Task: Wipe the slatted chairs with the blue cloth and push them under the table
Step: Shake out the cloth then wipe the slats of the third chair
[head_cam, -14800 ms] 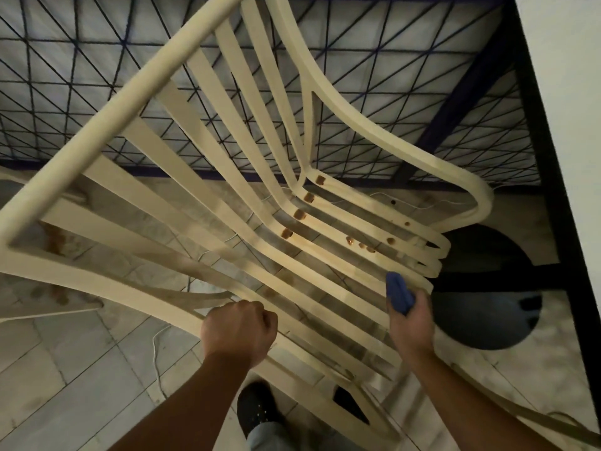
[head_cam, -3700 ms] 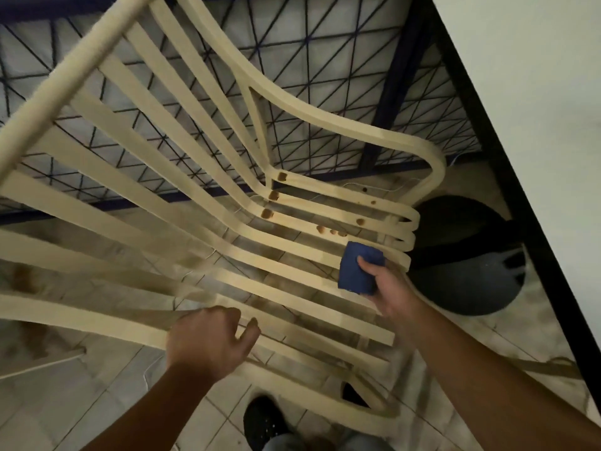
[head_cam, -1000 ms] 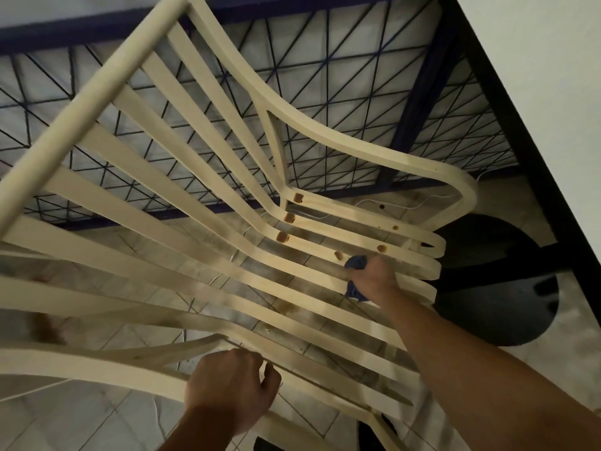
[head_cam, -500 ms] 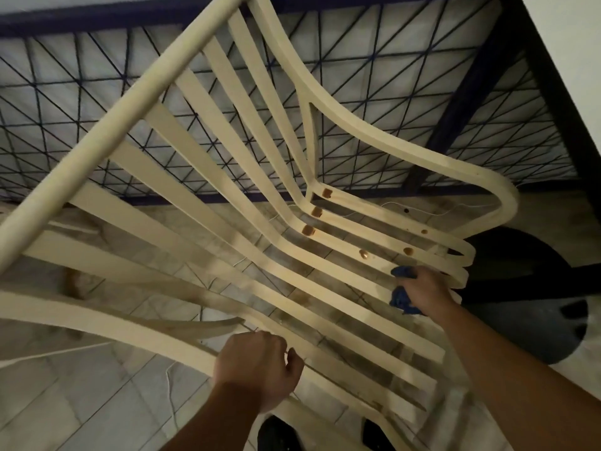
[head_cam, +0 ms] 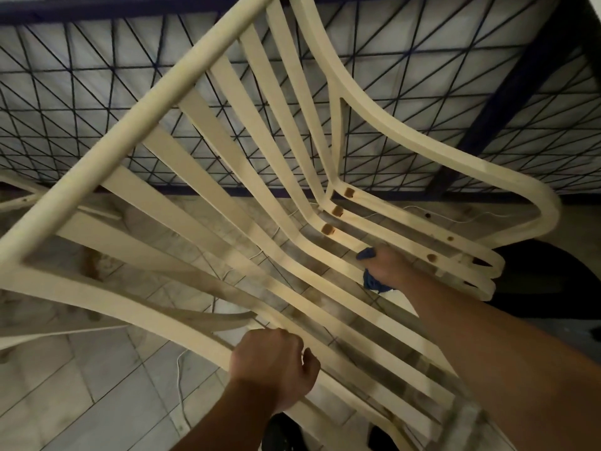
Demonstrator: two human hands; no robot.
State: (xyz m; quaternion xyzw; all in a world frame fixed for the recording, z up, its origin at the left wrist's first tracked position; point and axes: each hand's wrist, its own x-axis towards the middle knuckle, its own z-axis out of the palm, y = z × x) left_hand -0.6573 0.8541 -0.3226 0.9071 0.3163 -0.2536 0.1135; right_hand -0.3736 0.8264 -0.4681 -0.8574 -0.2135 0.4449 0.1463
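A cream slatted chair (head_cam: 208, 177) fills the view, seen from above and behind. My left hand (head_cam: 273, 366) grips the near armrest rail at the lower middle. My right hand (head_cam: 387, 265) holds the bunched blue cloth (head_cam: 370, 278) against the seat slats near where seat and back meet. Brown rusty spots mark the slats around the cloth. Most of the cloth is hidden under my fingers.
A dark blue metal grille fence (head_cam: 97, 92) runs behind the chair. Under the chair lies a tiled floor (head_cam: 81, 402) with a thin white cord. A dark round shape (head_cam: 546, 281) sits at the right. Part of another cream chair (head_cam: 19, 193) shows at far left. My shoes are below.
My right hand has slid the blue cloth left along the seat slats toward the back. The left hand keeps its grip on the armrest rail.
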